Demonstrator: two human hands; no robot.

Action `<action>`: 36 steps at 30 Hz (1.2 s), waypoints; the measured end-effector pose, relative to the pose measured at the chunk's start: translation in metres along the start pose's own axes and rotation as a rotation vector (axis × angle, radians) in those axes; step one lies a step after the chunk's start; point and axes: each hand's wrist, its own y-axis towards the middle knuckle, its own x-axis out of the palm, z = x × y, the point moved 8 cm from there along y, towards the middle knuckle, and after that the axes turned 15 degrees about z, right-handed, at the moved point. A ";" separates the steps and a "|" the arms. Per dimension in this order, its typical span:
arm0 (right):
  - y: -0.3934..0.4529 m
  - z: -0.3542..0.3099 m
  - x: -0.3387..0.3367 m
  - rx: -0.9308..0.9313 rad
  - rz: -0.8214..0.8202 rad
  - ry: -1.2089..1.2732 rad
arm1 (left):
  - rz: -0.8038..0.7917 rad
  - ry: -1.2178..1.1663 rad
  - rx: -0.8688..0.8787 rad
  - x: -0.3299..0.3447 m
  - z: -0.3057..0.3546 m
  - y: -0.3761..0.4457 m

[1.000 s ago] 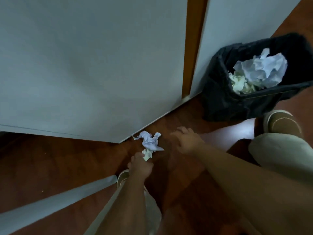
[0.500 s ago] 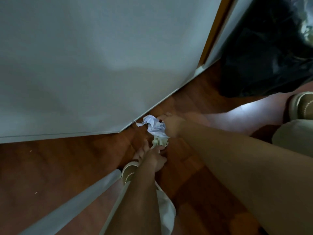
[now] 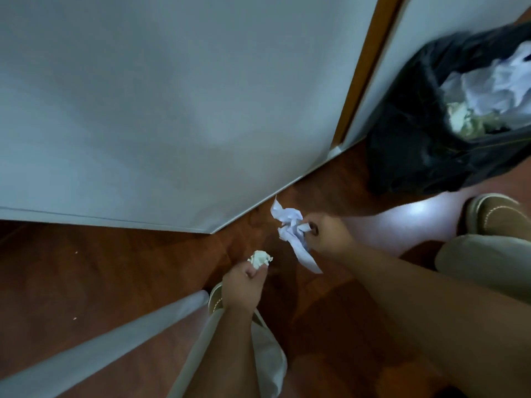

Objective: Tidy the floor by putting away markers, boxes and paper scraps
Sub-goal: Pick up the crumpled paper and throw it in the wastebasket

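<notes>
Pinching a small cream wad at its fingertips, your left hand holds it just above the wood floor. Your right hand grips a crumpled white sheet, one strip trailing down, beside the white cabinet. A black-lined bin holding crumpled paper stands to the right; no writing is legible anywhere.

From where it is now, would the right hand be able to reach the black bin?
Probably yes: the right hand, gripping white crumpled paper, has only bare floor between it and the black bin.
</notes>
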 end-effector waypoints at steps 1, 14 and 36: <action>-0.006 0.002 -0.020 0.012 0.060 0.035 | 0.025 -0.016 0.012 -0.006 0.010 -0.001; -0.075 -0.050 -0.347 -0.295 0.723 0.435 | 0.212 -0.590 0.105 -0.038 0.247 -0.102; 0.048 0.134 -0.457 0.438 0.464 0.107 | -0.094 -0.543 -0.214 0.071 0.362 -0.123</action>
